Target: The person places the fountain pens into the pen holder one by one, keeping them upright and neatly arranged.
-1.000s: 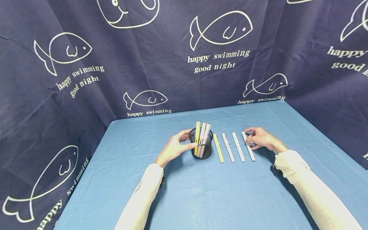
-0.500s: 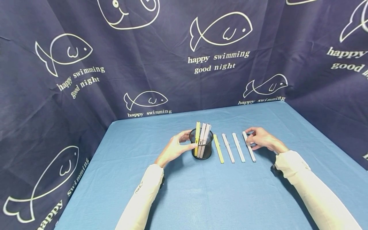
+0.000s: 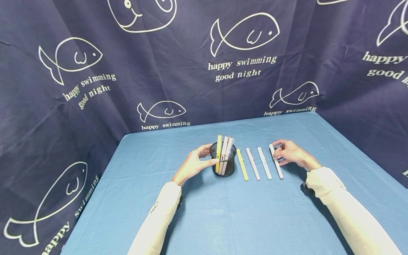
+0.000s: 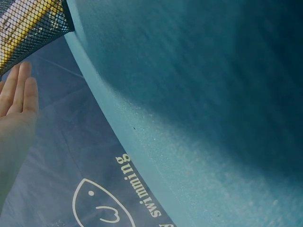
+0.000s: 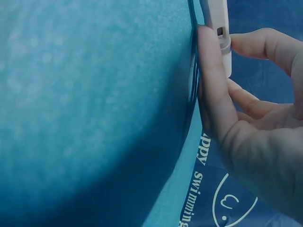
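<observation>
My left hand (image 3: 195,164) holds a black mesh pen holder (image 3: 230,169) from its left side, thumb in front and fingers around the back. Several capped pens stand in it, among them a yellow pen (image 3: 219,146) and pale ones. In the left wrist view, fingertips (image 4: 27,82) lie against the mesh. My right hand (image 3: 291,153) pinches a white pen (image 3: 279,171) near its upper end, at the right of a row. The right wrist view shows this white pen (image 5: 218,16) between thumb and fingers.
Between the holder and the right hand, a yellow pen (image 3: 242,165), a pale pinkish pen (image 3: 253,165) and a whitish pen (image 3: 265,165) lie side by side. Blue cloth (image 3: 229,219) covers the table. Dark fish-print curtains (image 3: 191,85) stand behind and at the sides.
The right hand has shifted very slightly, and the white pen's upper end has moved a little up and right with it. The left hand and pen holder stay put.
</observation>
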Tool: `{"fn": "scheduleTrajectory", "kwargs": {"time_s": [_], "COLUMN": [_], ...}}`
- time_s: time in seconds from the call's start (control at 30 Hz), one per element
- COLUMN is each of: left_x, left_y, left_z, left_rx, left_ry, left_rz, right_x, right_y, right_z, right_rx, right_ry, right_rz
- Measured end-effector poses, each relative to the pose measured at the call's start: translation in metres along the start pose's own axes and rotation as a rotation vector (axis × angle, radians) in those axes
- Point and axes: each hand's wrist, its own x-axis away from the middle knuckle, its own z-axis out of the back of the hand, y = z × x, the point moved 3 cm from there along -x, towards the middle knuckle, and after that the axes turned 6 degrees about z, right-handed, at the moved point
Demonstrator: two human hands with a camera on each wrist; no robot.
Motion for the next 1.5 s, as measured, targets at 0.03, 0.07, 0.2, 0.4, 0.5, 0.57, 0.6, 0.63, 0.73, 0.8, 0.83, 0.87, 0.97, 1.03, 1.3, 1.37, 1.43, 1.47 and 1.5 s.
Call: {"fn": "scheduleTrajectory", "kwargs": {"time_s": [0.03, 0.07, 0.2, 0.4, 0.5, 0.57, 0.6, 0.63, 0.73, 0.8, 0.83, 0.87, 0.97, 1.03, 1.3, 1.37, 1.43, 1.47, 1.5], "left_x": [0.000, 0.000, -0.001, -0.001, -0.001, -0.001, -0.001, -0.001, -0.001, -0.001, -0.002, -0.002, -0.002, -0.001, -0.002, -0.002, -0.002, -0.002, -0.002], "left_y": [0.000, 0.000, 0.000, 0.000, -0.001, -0.001, -0.002, -0.001, -0.001, -0.001, -0.001, -0.002, -0.002, -0.001, -0.002, -0.002, -0.003, -0.003, -0.003], "left_z": [0.000, 0.000, 0.001, 0.000, 0.000, 0.000, 0.000, 0.000, 0.000, 0.000, 0.000, 0.000, 0.000, 0.000, 0.000, 0.000, 0.000, 0.000, 0.000], "left_rx": [0.000, -0.003, -0.009, -0.018, -0.017, -0.016, -0.014, -0.014, -0.012, -0.012, -0.012, -0.013, -0.016, -0.016, -0.014, -0.013, -0.012, -0.012, -0.014], "left_ry": [0.002, 0.004, 0.009, 0.012, 0.015, 0.016, 0.017, 0.017, 0.015, 0.014, 0.013, 0.013, 0.013, 0.013, 0.003, 0.003, 0.003, 0.004, 0.005], "left_rz": [0.001, 0.001, 0.001, 0.002, 0.001, 0.001, 0.001, 0.001, -0.001, -0.002, -0.002, -0.002, 0.002, 0.003, 0.005, 0.004, 0.002, 0.002, 0.003], "right_x": [0.000, 0.000, 0.000, -0.002, -0.003, -0.004, -0.004, -0.004, -0.004, -0.004, -0.003, -0.003, -0.003, -0.002, -0.004, -0.004, -0.005, -0.005, -0.005], "right_y": [-0.001, -0.001, -0.004, -0.007, -0.011, -0.013, -0.014, -0.015, -0.017, -0.019, -0.021, -0.022, -0.027, -0.030, -0.042, -0.045, -0.048, -0.050, -0.051], "right_z": [0.000, 0.000, 0.000, -0.001, -0.001, -0.002, -0.002, -0.002, -0.003, -0.004, -0.004, -0.005, -0.008, -0.010, -0.020, -0.022, -0.025, -0.026, -0.027], "right_rx": [-0.003, -0.008, -0.035, -0.064, -0.088, -0.106, -0.116, -0.124, -0.148, -0.169, -0.182, -0.199, -0.254, -0.291, -0.376, -0.396, -0.414, -0.431, -0.442], "right_ry": [0.002, 0.005, 0.021, 0.071, 0.091, 0.099, 0.102, 0.108, 0.126, 0.139, 0.146, 0.151, 0.166, 0.174, 0.177, 0.173, 0.170, 0.167, 0.164], "right_rz": [0.009, 0.019, 0.052, 0.099, 0.128, 0.153, 0.165, 0.176, 0.211, 0.236, 0.250, 0.266, 0.308, 0.332, 0.407, 0.425, 0.440, 0.445, 0.450]}}
